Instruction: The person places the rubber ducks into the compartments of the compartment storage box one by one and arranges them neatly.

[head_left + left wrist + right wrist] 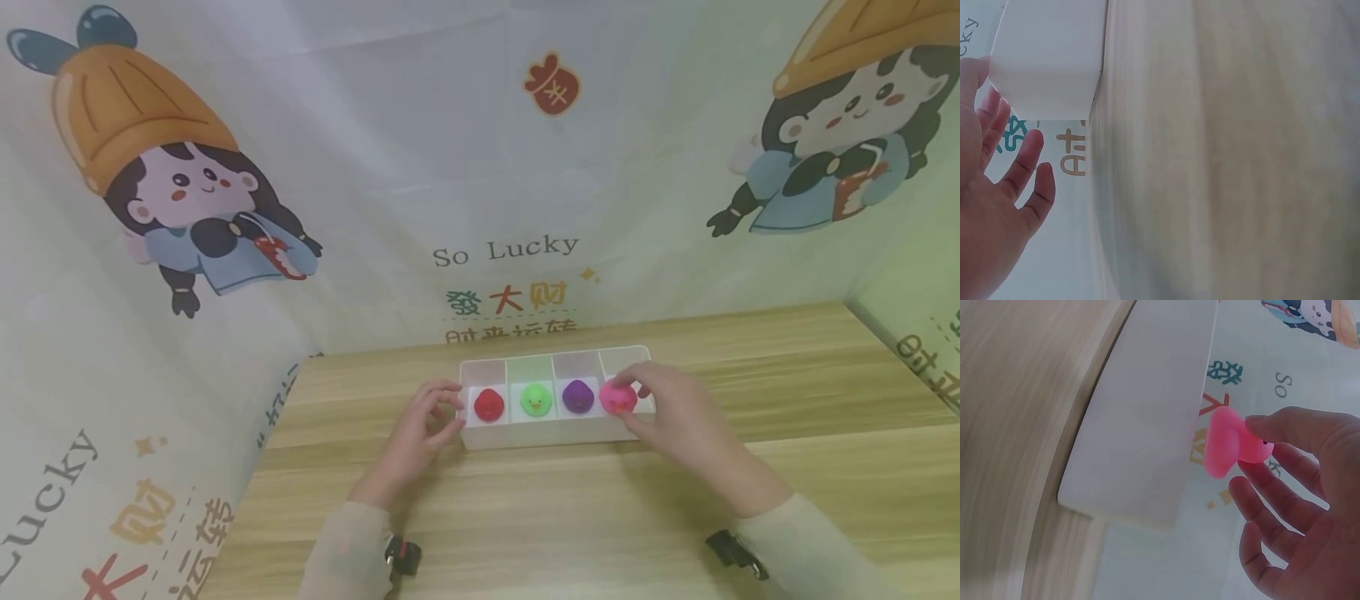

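Observation:
My right hand (675,417) pinches a pink rubber duck (1227,442) between thumb and fingers. In the right wrist view the duck is just above the rim of the white divided box (551,432); from the head it overlaps the rightmost compartment. A red duck (489,406), a green duck (536,400) and a purple duck (578,397) sit one to a compartment, from left to right. My left hand (423,425) is at the box's left end, fingers relaxed and spread, thumb and fingertips right at the rim.
The box stands on a wood-grain table (525,525) near its back edge. A white printed cloth (390,208) with cartoon figures and lettering hangs behind the table and along both sides.

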Demonstrator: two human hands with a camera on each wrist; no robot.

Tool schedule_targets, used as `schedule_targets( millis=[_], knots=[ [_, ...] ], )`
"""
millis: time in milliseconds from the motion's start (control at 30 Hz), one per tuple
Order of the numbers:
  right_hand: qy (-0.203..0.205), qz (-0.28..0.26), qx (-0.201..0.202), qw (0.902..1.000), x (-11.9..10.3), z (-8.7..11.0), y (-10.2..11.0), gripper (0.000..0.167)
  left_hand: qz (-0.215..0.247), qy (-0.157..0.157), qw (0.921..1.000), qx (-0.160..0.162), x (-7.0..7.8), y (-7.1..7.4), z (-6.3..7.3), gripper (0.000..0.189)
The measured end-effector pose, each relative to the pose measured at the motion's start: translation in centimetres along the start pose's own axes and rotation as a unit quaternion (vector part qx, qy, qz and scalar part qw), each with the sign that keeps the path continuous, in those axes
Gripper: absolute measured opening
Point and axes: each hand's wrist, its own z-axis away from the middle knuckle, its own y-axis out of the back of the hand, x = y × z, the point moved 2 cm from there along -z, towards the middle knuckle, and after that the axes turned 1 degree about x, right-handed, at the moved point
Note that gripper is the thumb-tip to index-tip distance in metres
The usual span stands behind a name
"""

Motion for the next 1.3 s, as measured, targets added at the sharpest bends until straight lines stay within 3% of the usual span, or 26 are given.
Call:
schedule_targets(
  millis=[67, 433, 800, 1300],
  knots=[
    [-0.005, 0.0, -0.001, 1.0, 0.5, 0.1, 0.1, 0.032, -0.008, 0.001, 1.0, -0.003, -0.9, -0.2, 0.0, 0.018],
    [-0.014, 0.03, -0.008, 0.9994, 1.9, -0.1, 0.5, 0.033, -0.017, 0.001, 0.9998, -0.006, -0.8, -0.2, -0.1, 0.017],
    [-0.012, -0.006, -0.009, 0.9999, 2.7, -0.7, -0.3, 0.029, -0.026, -0.004, 0.9996, -0.005, -0.9, -0.2, -0.1, 0.017],
    [-0.03, 0.0, -0.056, 0.998, 3.8, -1.5, -1.0, 0.027, -0.033, -0.001, 0.9995, 0.002, -0.8, -0.2, -0.1, 0.018]
  ],
)
